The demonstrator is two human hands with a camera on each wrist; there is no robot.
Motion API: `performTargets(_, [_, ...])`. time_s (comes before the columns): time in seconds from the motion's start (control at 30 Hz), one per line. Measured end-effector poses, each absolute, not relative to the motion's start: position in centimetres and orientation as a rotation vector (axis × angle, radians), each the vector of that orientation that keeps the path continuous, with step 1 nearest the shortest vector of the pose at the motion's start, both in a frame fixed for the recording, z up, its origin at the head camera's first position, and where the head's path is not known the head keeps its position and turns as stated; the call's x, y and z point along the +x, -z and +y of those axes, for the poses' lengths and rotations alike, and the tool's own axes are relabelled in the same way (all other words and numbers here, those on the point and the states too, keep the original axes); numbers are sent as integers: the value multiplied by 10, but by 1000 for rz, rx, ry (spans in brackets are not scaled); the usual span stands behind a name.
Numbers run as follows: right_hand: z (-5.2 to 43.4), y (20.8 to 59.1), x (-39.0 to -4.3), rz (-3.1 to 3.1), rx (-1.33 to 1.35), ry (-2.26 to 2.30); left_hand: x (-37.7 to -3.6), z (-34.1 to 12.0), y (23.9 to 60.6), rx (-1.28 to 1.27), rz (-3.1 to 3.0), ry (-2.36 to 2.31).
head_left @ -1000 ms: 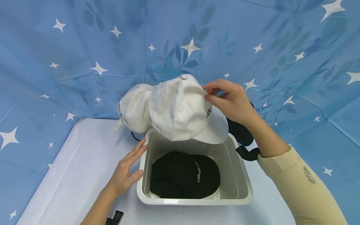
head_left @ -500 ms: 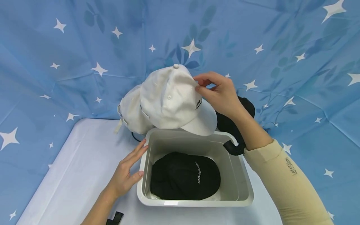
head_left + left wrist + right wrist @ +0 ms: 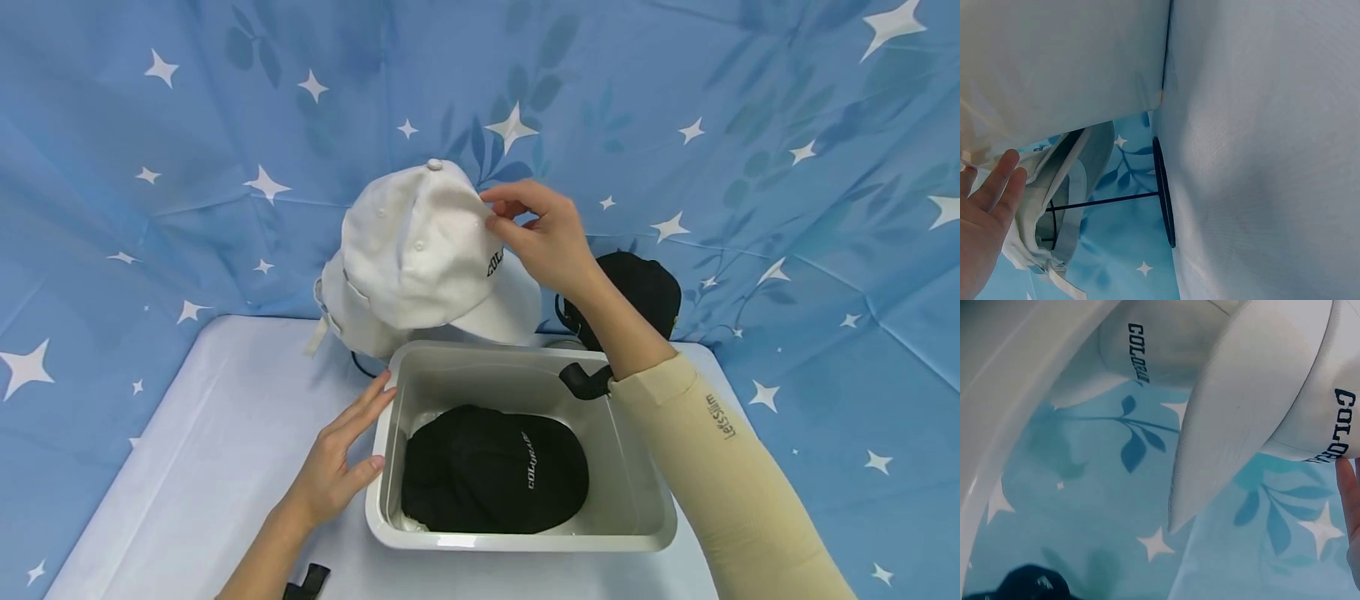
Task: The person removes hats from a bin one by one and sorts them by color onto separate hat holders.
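My right hand (image 3: 542, 236) pinches the crown of a white cap (image 3: 420, 250) and holds it up above the far rim of a grey bin (image 3: 645, 500). Behind and below it a second white cap (image 3: 341, 317) sits on a black wire stand (image 3: 1161, 187); both caps' lettering shows in the right wrist view (image 3: 1335, 425). A black cap (image 3: 491, 471) with white lettering lies in the bin. My left hand (image 3: 341, 454) rests flat against the bin's left wall, fingers straight.
Another black cap (image 3: 637, 292) stands behind the bin at the right, partly hidden by my right forearm. The white table (image 3: 202, 467) is backed by a blue starred cloth (image 3: 225, 125). A black strap (image 3: 306, 581) shows at my left wrist.
My right hand has carried the white cap up and to the left, away from above the bin towards the second white cap. The left hand has not moved.
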State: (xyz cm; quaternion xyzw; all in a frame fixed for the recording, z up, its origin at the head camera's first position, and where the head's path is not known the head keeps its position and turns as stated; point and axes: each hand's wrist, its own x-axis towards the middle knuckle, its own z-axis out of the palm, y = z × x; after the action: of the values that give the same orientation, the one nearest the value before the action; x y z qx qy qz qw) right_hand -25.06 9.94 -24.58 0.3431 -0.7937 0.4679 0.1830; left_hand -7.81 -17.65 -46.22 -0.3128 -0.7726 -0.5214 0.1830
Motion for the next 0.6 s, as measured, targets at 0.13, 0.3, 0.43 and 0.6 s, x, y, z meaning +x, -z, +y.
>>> performTargets(0.13, [91, 253, -257, -2253, 963, -1339, -78, -177, 462, -884, -2179, 1475])
performTargets(0.3, [84, 265, -263, -2276, 951, -1336, -79, -177, 463, -881, -2189, 1478])
performTargets(0.43, [79, 273, -267, -2275, 950, -1338, -79, -177, 463, -888, -2178, 1474])
performTargets(0.6, [76, 279, -271, -2296, 937, -1350, -79, -177, 463, -897, -2167, 1480])
